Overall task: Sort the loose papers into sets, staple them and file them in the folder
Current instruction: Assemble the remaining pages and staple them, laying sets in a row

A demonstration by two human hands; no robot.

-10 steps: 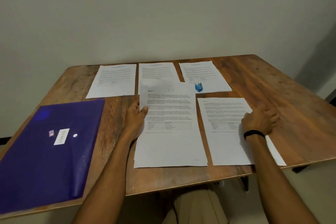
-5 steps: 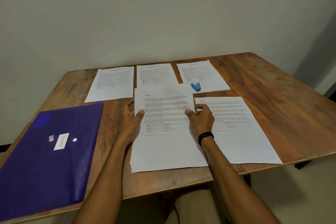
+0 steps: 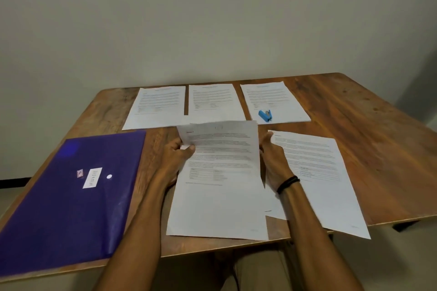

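**Now both hands lift the middle stack**

Plainly the stack (image 3: 220, 196) is being gathered. Its far end is raised and curls toward the camera, while its near end lies at the front edge of the table (image 3: 369, 149). The left hand (image 3: 176, 158) grips the stack's left edge, with the thumb on the printed face and the fingers curled beneath. The right hand (image 3: 272, 156) clasps the right edge. Its fingers go behind the paper and are mostly hidden, so I judge rather than see that they hold it too. A hand on each side would serve to square the pages before stapling.

Just right of the stack lies a sheet (image 3: 319, 172), partly under the right wrist and overhanging the table's front edge. Whether it belongs to this set I cannot tell. Along the back sit three piles (image 3: 157, 106), side by side and apart, which looks like sorting by set. The blue stapler (image 3: 264, 116) rests on the rightmost pile, within reach of the right hand. The purple folder (image 3: 71, 196) lies closed at the left, well apart from the piles, so filing has probably not begun.
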